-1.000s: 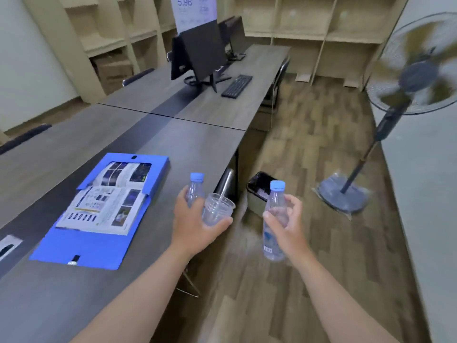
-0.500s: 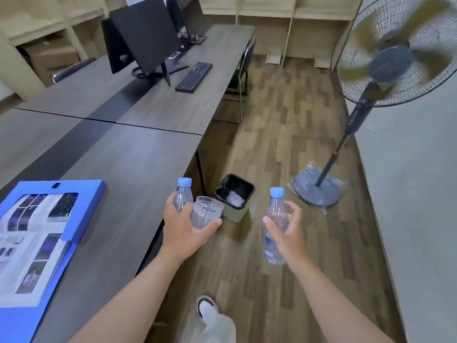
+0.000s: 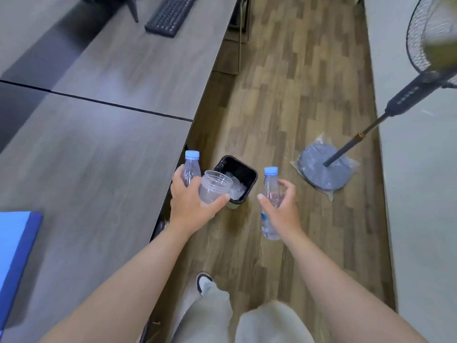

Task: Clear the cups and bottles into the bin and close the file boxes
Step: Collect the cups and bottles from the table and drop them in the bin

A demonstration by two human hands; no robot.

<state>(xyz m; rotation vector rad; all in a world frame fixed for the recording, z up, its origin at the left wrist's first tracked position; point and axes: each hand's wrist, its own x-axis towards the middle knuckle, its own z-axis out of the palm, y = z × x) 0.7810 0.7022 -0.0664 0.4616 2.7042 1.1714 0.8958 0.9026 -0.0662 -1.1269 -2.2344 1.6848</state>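
My left hand [image 3: 193, 204] grips two things together: a clear plastic bottle with a blue cap [image 3: 191, 169] and a clear plastic cup [image 3: 214, 186]. It hovers just left of the small bin [image 3: 247, 173], which has a black liner and some clear plastic inside and stands on the floor by the desk edge. My right hand [image 3: 282, 209] holds a second clear bottle with a blue cap [image 3: 270, 191] upright, to the right of the bin. A corner of the blue file box [image 3: 17, 253] shows at the left edge on the desk.
The grey desk [image 3: 99, 157] runs along the left, with a black keyboard [image 3: 170, 14] farther back. A standing fan's base [image 3: 324, 169] in plastic wrap sits on the wood floor to the right, its pole leaning up to the fan head [image 3: 432, 35]. A chair frame [image 3: 239, 38] stands behind the bin. My legs and a shoe are below.
I have stepped closer to the bin and the view has tipped downward. Both hands still hold the same things, now nearer the bin; most of the file box has slid out of view.
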